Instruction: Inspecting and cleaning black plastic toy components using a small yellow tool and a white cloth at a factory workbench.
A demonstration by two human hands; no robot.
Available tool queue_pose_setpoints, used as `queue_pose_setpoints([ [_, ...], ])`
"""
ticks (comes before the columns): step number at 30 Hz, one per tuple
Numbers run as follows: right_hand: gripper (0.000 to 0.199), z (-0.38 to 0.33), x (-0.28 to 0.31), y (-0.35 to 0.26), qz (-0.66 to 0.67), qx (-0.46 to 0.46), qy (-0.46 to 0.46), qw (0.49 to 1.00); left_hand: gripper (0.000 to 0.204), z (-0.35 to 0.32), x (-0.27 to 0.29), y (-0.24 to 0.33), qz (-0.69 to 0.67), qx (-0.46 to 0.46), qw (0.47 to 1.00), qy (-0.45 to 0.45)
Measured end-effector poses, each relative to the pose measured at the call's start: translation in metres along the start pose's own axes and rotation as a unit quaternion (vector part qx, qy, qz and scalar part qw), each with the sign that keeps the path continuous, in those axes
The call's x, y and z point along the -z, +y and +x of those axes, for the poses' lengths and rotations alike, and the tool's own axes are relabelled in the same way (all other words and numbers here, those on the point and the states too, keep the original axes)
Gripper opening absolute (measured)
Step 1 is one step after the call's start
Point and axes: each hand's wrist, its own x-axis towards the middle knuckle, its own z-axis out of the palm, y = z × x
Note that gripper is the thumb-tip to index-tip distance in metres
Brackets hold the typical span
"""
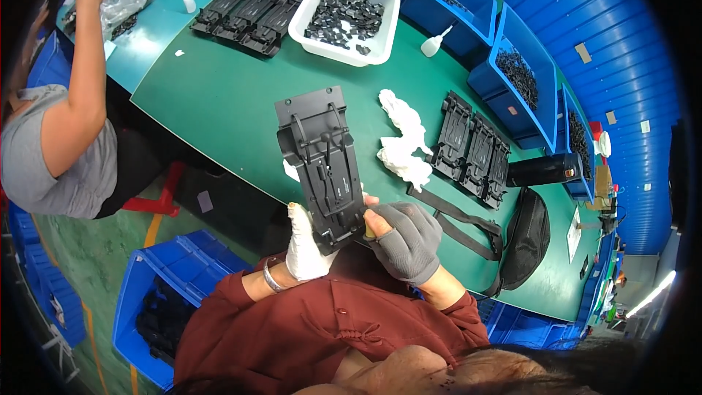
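Note:
A long black plastic panel (pixel 329 168) with ribs, posts and corner holes is held up in front of my chest, tilted, above the table's near edge. My left hand (pixel 306 247), in a white glove, grips its lower left side, thumb upright along the edge and the other fingers hidden behind. My right hand (pixel 406 240), in a grey glove with bare fingertips, is closed at the panel's lower right corner. Something small and yellowish shows at those fingertips, too small to name. Crumpled white cloth (pixel 404 143) lies on the table beyond my right hand.
On the green table (pixel 219 117) stand a white tub (pixel 384 47) of small black pieces, stacked black panels (pixel 472 150), a white squeeze bottle (pixel 433 45), a black flask (pixel 545 170) and a black bag (pixel 525 241). Blue bins (pixel 515 84) line the back. Another person (pixel 62 132) works at left.

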Motion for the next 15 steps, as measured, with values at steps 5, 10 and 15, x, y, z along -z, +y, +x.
queue_pose_setpoints([
  [5, 0.047, -0.0003, 0.0015, -0.0008, 0.0, -0.003, -0.007, 1.0, 0.119, -0.0015, 0.0007, -0.0014, 0.005, 0.001, 1.0, -0.002],
  [10, 0.048, -0.0001, 0.003, -0.0023, 0.003, -0.012, -0.018, 1.0, 0.118, -0.0022, 0.0026, -0.0023, -0.012, 0.005, 1.0, -0.007],
  [15, 0.048, 0.0019, 0.0034, -0.0022, 0.015, -0.016, -0.02, 1.0, 0.12, -0.0029, 0.005, -0.0025, 0.037, 0.0, 0.999, -0.018],
])
